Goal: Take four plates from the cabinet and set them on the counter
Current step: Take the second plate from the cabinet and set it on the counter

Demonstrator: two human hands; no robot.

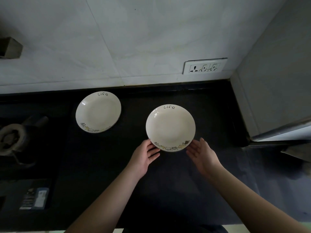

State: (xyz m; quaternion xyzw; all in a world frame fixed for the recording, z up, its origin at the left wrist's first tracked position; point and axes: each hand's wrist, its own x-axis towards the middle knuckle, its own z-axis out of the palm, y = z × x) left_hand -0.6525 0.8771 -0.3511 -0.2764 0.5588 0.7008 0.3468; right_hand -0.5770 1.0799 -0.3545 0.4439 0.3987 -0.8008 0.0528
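Resting plate: on the table, between both hands
Left hand: fingers spread, touching its rim
Right hand: fingers spread, beside its rim
Second plate: beyond the left hand

I see both forearms reaching up from the bottom edge, bare and angled inward toward the near plate, my one landmark. My left hand sits at the plate's near-left rim, palm turned inward, fingers loosely spread, their tips touching or just under the rim; I cannot tell which. My right hand sits at the near-right rim, palm facing left toward the plate, fingers straight and together, the fingertips just beside the edge, apparently not gripping. Neither hand is closed round anything. Both wrists are straight, in line with the forearms, the two hands flanking the plate's near edge.
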